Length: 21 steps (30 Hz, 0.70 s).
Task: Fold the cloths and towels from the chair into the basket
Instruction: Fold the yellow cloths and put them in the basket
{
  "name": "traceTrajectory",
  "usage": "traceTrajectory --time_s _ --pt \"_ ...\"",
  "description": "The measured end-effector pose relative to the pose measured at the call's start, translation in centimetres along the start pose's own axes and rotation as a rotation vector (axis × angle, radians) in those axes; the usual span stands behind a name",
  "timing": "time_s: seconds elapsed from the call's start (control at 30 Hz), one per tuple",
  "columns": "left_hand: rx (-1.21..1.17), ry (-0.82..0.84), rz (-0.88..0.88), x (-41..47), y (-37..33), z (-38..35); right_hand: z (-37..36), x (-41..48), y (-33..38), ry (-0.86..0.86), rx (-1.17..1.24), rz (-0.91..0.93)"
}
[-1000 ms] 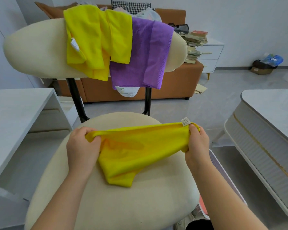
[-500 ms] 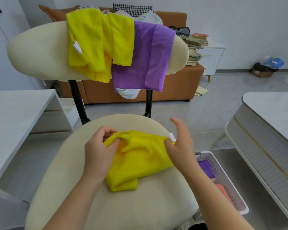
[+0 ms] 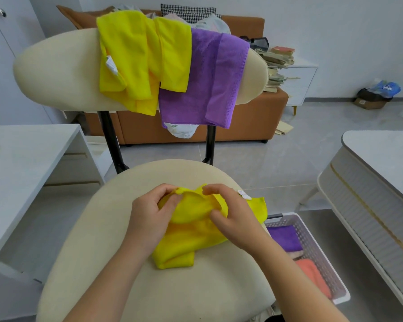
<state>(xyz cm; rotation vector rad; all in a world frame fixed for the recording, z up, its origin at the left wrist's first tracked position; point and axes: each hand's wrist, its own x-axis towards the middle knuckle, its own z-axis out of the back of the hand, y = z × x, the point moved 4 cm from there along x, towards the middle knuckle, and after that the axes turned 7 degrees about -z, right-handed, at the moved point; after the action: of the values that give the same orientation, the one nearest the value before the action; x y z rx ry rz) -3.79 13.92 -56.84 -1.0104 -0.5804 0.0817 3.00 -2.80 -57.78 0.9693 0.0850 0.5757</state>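
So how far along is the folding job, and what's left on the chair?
Done: a purple cloth and a coral cloth lie folded in the basket. In hand: the left hand and right hand both grip a yellow cloth on the chair seat, part folded. Left: the draped yellow cloths and a purple towel hang over the chair back, so at least those remain.

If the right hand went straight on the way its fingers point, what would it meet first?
The right hand would probably meet the left hand first, at its fingers, across the bunched fold of the yellow cloth both pinch. Depth is unclear.
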Motion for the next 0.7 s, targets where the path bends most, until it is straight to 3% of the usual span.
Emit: traceTrajectory --time_s 0.13,0.33,0.47,0.7 --pt "0.120 0.101 -0.032 -0.7 0.1 -1.1 -1.0 -0.2 0.8 0.075 0.047 0.093" --pt "0.346 0.151 -0.107 -0.5 0.1 -0.7 0.4 0.6 0.1 -0.191 0.187 -0.074" --pt "0.592 0.051 -0.181 0.0 0.5 0.3 1.5 0.9 -1.0 -0.330 0.270 -0.151" --pt "0.704 -0.171 0.074 0.2 2.0 3.1 3.8 0.5 -1.8 -0.529 0.394 -0.250"
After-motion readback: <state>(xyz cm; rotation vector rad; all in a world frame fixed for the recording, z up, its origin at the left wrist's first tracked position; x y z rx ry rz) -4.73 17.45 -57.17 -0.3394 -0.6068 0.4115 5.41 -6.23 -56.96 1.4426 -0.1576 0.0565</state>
